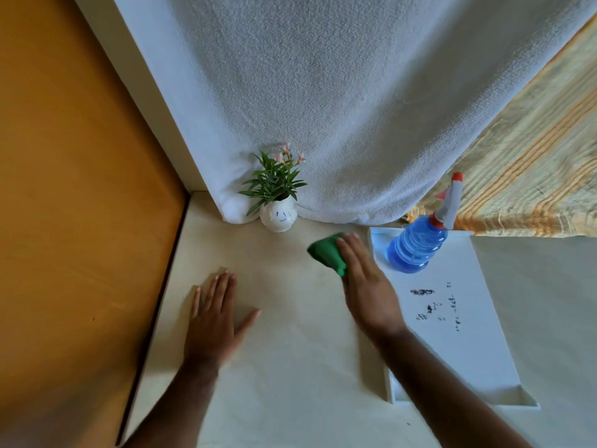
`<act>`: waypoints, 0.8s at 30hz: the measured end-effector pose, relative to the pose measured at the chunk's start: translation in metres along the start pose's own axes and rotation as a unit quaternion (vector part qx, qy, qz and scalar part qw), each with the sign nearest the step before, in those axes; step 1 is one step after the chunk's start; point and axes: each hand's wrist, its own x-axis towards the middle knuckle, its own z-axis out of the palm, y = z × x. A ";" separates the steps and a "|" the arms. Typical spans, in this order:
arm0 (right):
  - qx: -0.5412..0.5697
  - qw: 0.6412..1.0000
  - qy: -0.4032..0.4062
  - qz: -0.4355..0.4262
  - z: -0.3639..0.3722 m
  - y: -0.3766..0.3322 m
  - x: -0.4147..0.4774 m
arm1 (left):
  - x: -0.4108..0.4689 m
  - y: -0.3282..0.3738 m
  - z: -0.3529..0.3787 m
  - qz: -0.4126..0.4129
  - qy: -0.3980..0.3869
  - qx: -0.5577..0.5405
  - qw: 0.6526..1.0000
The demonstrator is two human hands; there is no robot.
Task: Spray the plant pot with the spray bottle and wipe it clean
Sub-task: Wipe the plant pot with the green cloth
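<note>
Plant pot (278,218), white with a small drawn face, stands at the back of the pale surface (290,367), against the hanging white towel (339,108). Head view: the spray bottle (416,245) stands upright on a white tray (484,334), untouched by either hand. The right hand (365,286) lies flat and open over a green cloth (328,253), near the pot but apart from it. The left hand (214,318) rests open and empty. No wetness shows on the pot, so whether spraying is done cannot be told; wiping looks still ahead.
</note>
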 end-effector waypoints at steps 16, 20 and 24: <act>0.165 0.957 0.108 0.211 0.097 -0.055 0.084 | -0.001 -0.004 -0.001 -0.014 -0.048 -0.004 0.999; 0.114 0.979 0.065 0.155 0.121 -0.056 0.077 | 0.000 -0.005 0.003 -0.015 -0.047 0.002 0.999; 0.063 0.994 0.026 0.086 0.138 -0.049 0.067 | 0.001 -0.007 0.006 -0.012 -0.039 0.006 0.999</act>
